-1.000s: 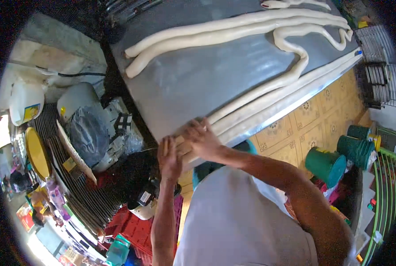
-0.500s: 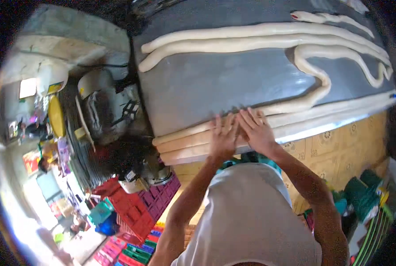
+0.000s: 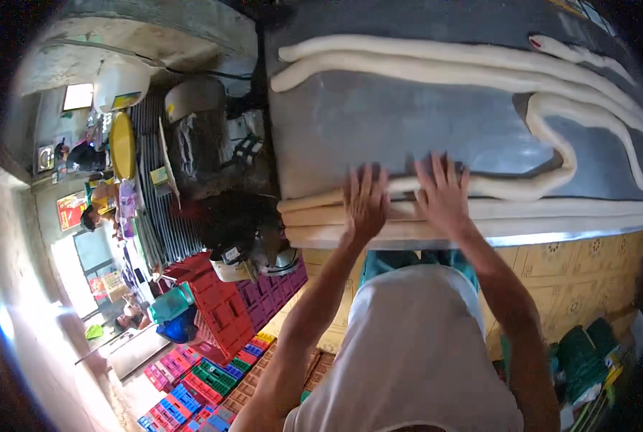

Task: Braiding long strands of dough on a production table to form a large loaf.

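Head view: the left hand (image 3: 365, 207) and right hand (image 3: 445, 199) lie palm down, side by side and a little apart, across the innermost of three pale dough ropes near the front edge of a grey tabletop (image 3: 408, 137). Fingers on both hands are spread and fairly straight, pinching nothing; they reach past the rope, and whether the tips touch the surface beyond cannot be told.

This working rope (image 3: 509, 189) is creamy white and smooth, its left end a warmer tan. It runs almost straight under both hands, thickens to their right, then swings away from the edge in a rounded S-bend. From there it thins steadily into a narrow tail, crooked near the right rim of the view.

Just in front of it, the middle rope (image 3: 552, 209) and the front rope (image 3: 537, 225) lie straight and parallel, close together along the edge, even in thickness and matte, likewise tan toward the left.

Across the tabletop, two long ropes (image 3: 422, 61) curve gently side by side, plump and smooth with blunt, rounded left ends; they sit close together at the right. Beyond them, at upper right, lies a short, lumpy dough piece (image 3: 570, 52) with a dark red patch at its left end.
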`<control>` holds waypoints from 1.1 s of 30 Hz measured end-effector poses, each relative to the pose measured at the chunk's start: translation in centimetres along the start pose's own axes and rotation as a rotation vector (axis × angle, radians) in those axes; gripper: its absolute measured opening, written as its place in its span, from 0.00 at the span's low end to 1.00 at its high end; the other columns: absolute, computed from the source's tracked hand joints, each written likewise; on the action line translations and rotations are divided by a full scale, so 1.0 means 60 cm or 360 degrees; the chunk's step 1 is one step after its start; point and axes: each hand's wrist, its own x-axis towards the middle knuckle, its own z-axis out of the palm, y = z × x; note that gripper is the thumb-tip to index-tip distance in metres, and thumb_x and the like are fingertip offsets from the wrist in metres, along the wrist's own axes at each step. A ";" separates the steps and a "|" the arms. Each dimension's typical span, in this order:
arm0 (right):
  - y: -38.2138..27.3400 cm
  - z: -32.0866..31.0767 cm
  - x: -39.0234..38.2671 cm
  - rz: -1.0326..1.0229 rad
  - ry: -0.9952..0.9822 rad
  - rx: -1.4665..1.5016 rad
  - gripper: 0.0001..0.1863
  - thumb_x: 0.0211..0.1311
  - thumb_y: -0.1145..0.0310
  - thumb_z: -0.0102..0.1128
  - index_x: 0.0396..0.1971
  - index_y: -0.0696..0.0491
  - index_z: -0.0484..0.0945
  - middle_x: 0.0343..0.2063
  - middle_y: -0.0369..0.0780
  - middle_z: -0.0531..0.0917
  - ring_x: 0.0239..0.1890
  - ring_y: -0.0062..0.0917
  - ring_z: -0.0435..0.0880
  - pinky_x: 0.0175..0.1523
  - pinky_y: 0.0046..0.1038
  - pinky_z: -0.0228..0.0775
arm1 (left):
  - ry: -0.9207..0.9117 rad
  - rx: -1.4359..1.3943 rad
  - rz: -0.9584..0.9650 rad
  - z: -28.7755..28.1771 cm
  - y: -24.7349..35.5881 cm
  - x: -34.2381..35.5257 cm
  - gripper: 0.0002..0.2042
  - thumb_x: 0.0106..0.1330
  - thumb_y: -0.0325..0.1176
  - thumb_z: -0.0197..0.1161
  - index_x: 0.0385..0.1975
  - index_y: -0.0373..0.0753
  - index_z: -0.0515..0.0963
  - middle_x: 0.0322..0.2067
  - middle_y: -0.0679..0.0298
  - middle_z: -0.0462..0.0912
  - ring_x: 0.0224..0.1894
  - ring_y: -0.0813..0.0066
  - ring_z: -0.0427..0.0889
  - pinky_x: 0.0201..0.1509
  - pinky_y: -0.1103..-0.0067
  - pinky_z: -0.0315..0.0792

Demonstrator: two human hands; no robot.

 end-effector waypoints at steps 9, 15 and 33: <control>-0.083 -0.027 -0.030 0.0085 0.0039 0.0053 0.37 0.74 0.51 0.60 0.79 0.48 0.66 0.80 0.50 0.63 0.79 0.57 0.61 0.78 0.72 0.47 | -0.0112 -0.0311 0.0227 -0.010 -0.156 -0.048 0.34 0.82 0.49 0.53 0.82 0.40 0.61 0.82 0.49 0.58 0.82 0.29 0.53 0.82 0.35 0.44; -0.198 0.057 0.068 0.0288 0.0225 0.0062 0.35 0.75 0.50 0.59 0.79 0.40 0.67 0.79 0.48 0.65 0.81 0.55 0.58 0.77 0.75 0.46 | 0.0271 -0.0013 0.0027 -0.026 -0.224 -0.007 0.33 0.81 0.47 0.53 0.82 0.40 0.62 0.80 0.48 0.63 0.82 0.31 0.55 0.83 0.38 0.43; -0.291 0.099 0.047 -0.0633 0.0316 0.0501 0.30 0.61 0.63 0.64 0.61 0.62 0.81 0.64 0.52 0.82 0.70 0.49 0.78 0.79 0.52 0.65 | 0.0162 0.0061 -0.0162 0.003 -0.316 -0.118 0.24 0.72 0.39 0.70 0.67 0.44 0.82 0.69 0.57 0.81 0.78 0.47 0.68 0.84 0.49 0.53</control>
